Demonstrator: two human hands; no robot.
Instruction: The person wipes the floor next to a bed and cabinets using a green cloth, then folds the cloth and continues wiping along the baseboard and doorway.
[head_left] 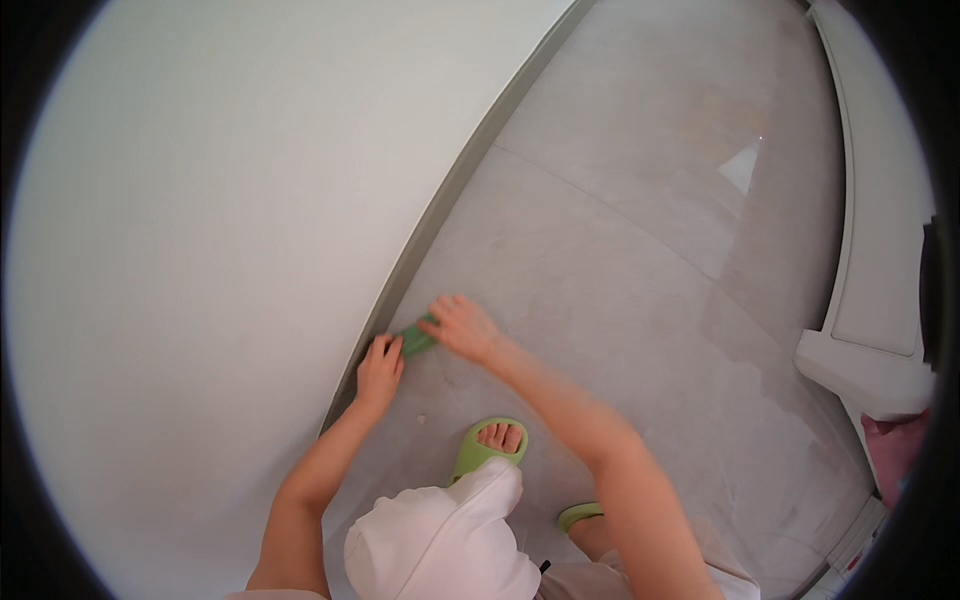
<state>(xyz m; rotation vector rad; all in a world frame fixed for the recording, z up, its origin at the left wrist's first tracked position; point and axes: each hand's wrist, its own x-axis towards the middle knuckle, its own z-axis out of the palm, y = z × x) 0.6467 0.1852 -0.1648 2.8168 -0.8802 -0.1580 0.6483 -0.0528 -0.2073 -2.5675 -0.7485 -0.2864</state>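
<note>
A small oblong green piece point(417, 338) is held low, close to the foot of the wall; whether it is cloth or something stiffer cannot be made out. My left hand point(380, 370) has curled fingers at its left end, right beside the grey baseboard point(432, 212). At the other end, my right hand point(463, 326) grips it from above, fingers bent, over the floor. The fingers cover both ends of the piece.
A white wall point(220, 200) rises on the left above the glossy grey tiled floor point(620, 270). White furniture point(880, 200) stands along the right, with a pink item point(893, 452) by it. My feet wear green slippers point(475, 457); a small pale speck point(421, 418) lies nearby.
</note>
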